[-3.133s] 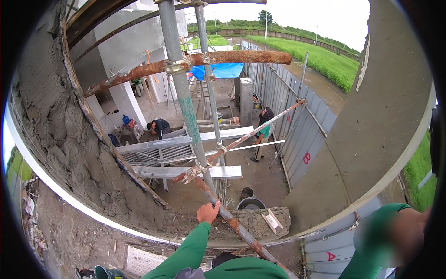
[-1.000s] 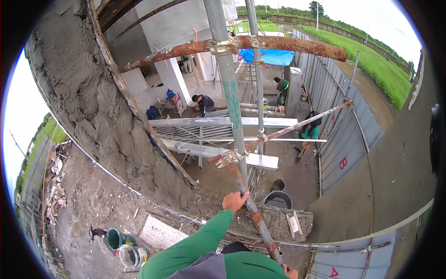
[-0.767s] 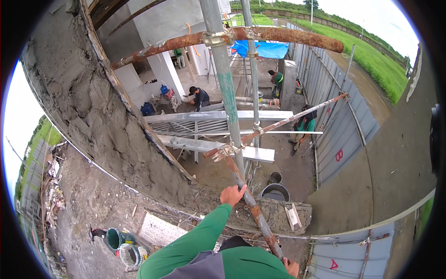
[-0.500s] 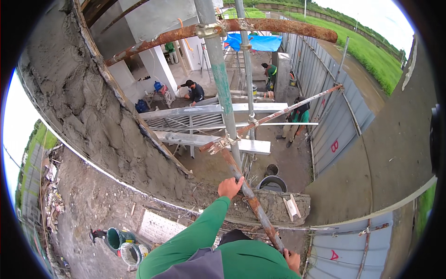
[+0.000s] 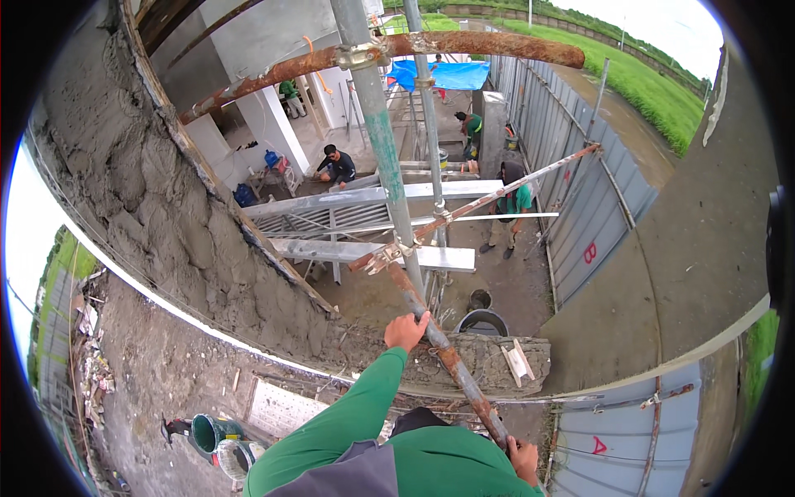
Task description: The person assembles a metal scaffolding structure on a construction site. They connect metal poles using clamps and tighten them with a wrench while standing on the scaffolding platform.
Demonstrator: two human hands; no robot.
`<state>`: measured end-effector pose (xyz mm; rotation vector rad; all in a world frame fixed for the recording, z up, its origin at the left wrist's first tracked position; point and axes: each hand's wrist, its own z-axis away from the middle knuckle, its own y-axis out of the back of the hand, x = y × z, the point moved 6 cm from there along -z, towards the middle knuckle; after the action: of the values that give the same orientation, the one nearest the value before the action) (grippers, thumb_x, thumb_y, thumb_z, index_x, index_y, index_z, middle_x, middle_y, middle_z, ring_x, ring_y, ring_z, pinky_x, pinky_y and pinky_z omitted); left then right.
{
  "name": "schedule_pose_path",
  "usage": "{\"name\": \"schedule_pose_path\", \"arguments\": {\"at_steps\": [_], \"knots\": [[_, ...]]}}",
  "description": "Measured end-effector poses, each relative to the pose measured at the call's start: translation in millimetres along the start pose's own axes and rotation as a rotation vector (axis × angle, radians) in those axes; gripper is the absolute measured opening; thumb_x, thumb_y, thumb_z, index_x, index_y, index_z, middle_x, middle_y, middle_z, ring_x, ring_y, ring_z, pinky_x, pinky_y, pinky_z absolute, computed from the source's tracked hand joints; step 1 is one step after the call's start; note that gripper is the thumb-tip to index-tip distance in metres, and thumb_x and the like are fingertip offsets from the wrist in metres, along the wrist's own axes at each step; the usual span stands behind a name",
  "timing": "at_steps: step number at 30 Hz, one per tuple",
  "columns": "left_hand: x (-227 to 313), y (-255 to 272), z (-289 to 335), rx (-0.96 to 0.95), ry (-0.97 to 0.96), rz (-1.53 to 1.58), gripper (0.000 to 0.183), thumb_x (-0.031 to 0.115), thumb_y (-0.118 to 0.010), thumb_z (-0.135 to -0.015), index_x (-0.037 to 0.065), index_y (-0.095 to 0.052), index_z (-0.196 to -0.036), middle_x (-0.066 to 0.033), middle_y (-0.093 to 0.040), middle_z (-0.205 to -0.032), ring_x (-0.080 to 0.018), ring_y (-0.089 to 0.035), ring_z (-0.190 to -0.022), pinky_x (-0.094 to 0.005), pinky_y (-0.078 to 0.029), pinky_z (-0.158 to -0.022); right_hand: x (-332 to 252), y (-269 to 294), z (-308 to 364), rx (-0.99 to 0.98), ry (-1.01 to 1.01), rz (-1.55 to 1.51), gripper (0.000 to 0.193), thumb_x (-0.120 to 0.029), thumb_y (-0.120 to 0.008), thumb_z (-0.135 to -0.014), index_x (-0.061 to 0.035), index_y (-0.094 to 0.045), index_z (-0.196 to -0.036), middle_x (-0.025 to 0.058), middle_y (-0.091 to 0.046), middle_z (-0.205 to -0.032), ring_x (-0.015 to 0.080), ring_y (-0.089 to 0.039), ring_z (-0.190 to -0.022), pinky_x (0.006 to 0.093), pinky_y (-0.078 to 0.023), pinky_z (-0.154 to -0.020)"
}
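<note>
My left hand (image 5: 406, 331) is closed round a rusty scaffold pipe (image 5: 455, 364) that slants down toward me. Lower on the same pipe, my right hand (image 5: 523, 460) is wrapped round it near its bottom end. The pipe's upper end meets an upright scaffold post (image 5: 385, 141) by a clamp (image 5: 403, 251). Under the pipe runs a ledge of rough mortar (image 5: 397, 364), and a wooden hand float (image 5: 517, 362) lies on it to the right of my left hand.
Wet, uneven plaster covers a wall (image 5: 157, 199) at left; a smoother wall (image 5: 679, 273) stands at right. Below are a large tub (image 5: 482, 323), buckets (image 5: 214, 432), metal beams (image 5: 373, 253) and several co-workers. A rusty curved pipe (image 5: 489, 45) crosses ahead at the top.
Both hands stay on the pipe. My view has shifted slightly. Below, the co-worker by the metal fence has straightened up and turned.
</note>
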<state>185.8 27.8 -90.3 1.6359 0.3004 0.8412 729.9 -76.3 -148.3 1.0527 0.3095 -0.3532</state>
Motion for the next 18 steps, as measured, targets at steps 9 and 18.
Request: {"name": "schedule_pose_path", "arguments": {"at_steps": [9, 18], "knots": [[-0.5, -0.2, -0.8, -0.01, 0.009, -0.007, 0.074, 0.072, -0.051, -0.102, 0.005, -0.079, -0.092, -0.023, -0.077, -0.09, -0.0456, -0.074, -0.088, -0.0583, -0.058, -0.079, 0.8, 0.2, -1.0, -0.012, 0.002, 0.014, 0.065, -0.069, -0.061, -0.097, -0.0092, -0.086, -0.106, 0.0271, -0.077, -0.096, 0.0475, -0.075, -0.097, 0.0553, -0.059, -0.089], [0.7, 1.0, -0.3, -0.021, 0.01, 0.002, 0.073, 0.072, -0.051, -0.102, 0.005, -0.079, -0.092, -0.0233, -0.077, -0.09, -0.0456, -0.074, -0.088, -0.0587, -0.058, -0.079, 3.9, -2.6, -2.9, -0.004, 0.014, -0.022, 0.065, -0.069, -0.061, -0.097, -0.0096, -0.085, -0.107, 0.0277, -0.077, -0.096, 0.0482, -0.075, -0.096, 0.0557, -0.059, -0.089]]}}
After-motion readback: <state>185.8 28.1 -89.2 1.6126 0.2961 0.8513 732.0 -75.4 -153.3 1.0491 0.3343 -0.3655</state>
